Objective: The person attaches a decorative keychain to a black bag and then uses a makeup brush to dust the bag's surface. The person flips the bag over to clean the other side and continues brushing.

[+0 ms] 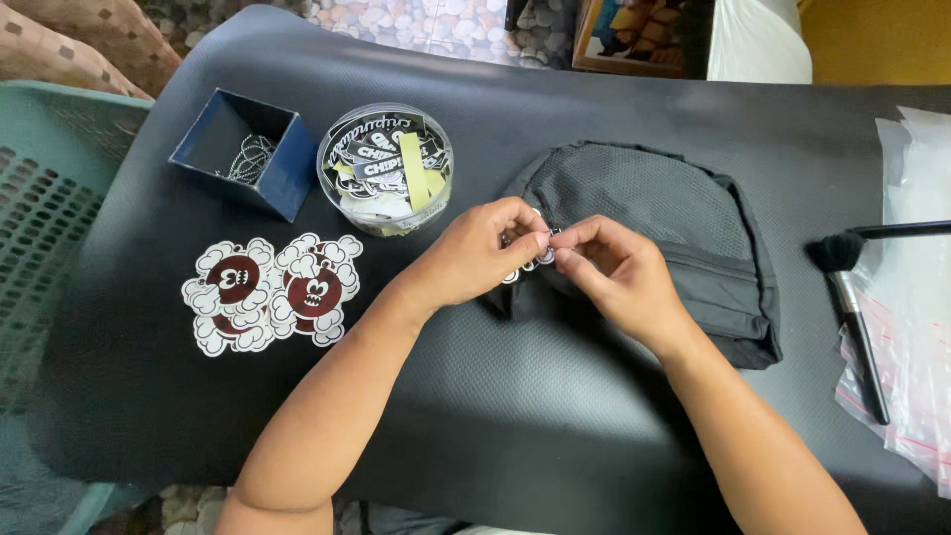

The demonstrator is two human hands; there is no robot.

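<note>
1. Where the frame is widest, a black textured mat (495, 416) covers the work surface; pebble-patterned flooring shows along the top edge and a green slatted plastic crate (45, 218) sits at the left edge.
2. At centre, a black mesh pouch (654, 218) with a domed top lies flat on the mat, soft and finely perforated.
3. Both hands meet at the pouch's left edge: the left hand (480, 253) and right hand (614, 267) each pinch a small white-edged tag (543, 253) with fingertips nearly touching.
4. In the upper left, an open blue square box (243, 154) holds thin metal chains; just right of it a round clear tub (384, 168) is full of printed stickers.
5. At left, cloud-shaped dark-red cartoon stickers (272, 292) lie flat in a cluster.
6. At right, a black brush (852, 317) rests against clear plastic bags (916, 297).
</note>
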